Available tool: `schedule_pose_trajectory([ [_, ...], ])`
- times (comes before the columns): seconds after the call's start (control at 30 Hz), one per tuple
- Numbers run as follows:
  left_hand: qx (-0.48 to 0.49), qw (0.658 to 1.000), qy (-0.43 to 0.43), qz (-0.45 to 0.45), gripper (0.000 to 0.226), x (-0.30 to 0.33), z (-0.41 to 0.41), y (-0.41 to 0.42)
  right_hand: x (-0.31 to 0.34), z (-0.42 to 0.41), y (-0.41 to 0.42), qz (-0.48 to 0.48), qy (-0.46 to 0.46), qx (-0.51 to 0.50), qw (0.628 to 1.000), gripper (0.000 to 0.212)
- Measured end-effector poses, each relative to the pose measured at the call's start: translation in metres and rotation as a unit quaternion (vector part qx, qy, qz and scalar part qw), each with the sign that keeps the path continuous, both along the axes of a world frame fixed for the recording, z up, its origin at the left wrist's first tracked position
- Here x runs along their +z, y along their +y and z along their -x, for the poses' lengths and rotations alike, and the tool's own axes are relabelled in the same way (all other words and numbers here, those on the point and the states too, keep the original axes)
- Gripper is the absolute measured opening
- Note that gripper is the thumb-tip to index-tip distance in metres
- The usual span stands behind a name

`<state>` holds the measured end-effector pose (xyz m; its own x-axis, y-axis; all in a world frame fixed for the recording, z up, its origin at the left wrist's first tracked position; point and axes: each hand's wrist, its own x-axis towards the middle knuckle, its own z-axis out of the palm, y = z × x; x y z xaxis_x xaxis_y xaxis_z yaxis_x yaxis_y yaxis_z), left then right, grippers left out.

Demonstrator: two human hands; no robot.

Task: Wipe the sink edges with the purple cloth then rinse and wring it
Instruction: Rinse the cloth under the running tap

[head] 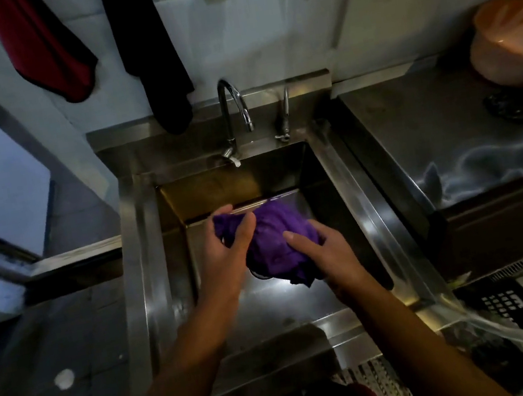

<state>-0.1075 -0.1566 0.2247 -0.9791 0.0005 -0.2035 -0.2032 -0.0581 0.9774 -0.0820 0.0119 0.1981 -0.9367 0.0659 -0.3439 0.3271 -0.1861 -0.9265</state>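
Both hands held the purple cloth (pixel 274 243), bunched into a ball, above the basin of the steel sink (pixel 147 267). The left hand (pixel 228 254) curled around the cloth's left side, thumb pressed on top and fingers wrapped behind it. The right hand (pixel 323 253) cupped the right side, its thumb lying flat across the fabric, the other fingers hidden underneath. The curved tap (pixel 234 109) stood at the sink's back edge, well apart from the cloth.
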Motion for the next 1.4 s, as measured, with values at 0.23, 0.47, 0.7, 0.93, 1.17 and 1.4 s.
schedule_pose_trajectory([
  [0.23,-0.021,0.987,-0.147,-0.065,0.059,-0.058,0.028,0.042,-0.032,0.06,0.049,0.01,-0.022,0.076,0.997,0.016],
  [0.47,0.152,0.981,-0.112,-0.051,0.056,-0.076,0.066,0.041,-0.066,0.112,0.051,0.005,-0.025,0.141,0.99,0.032],
  [0.7,0.161,0.979,-0.117,-0.052,0.053,-0.115,0.104,0.029,-0.103,0.145,0.043,0.019,-0.033,0.113,0.993,0.021],
  [0.93,0.141,0.973,-0.146,-0.108,0.077,-0.176,0.121,0.008,-0.151,0.178,0.038,-0.085,-0.018,0.042,0.995,0.025],
  [1.17,0.144,0.969,-0.161,-0.124,0.077,-0.225,0.133,0.005,-0.176,0.296,0.031,-0.424,0.248,0.14,0.859,0.062],
  [1.4,0.114,0.971,-0.156,-0.141,0.062,-0.223,0.138,0.014,-0.175,0.385,0.007,-0.583,0.357,0.286,0.671,0.089],
])
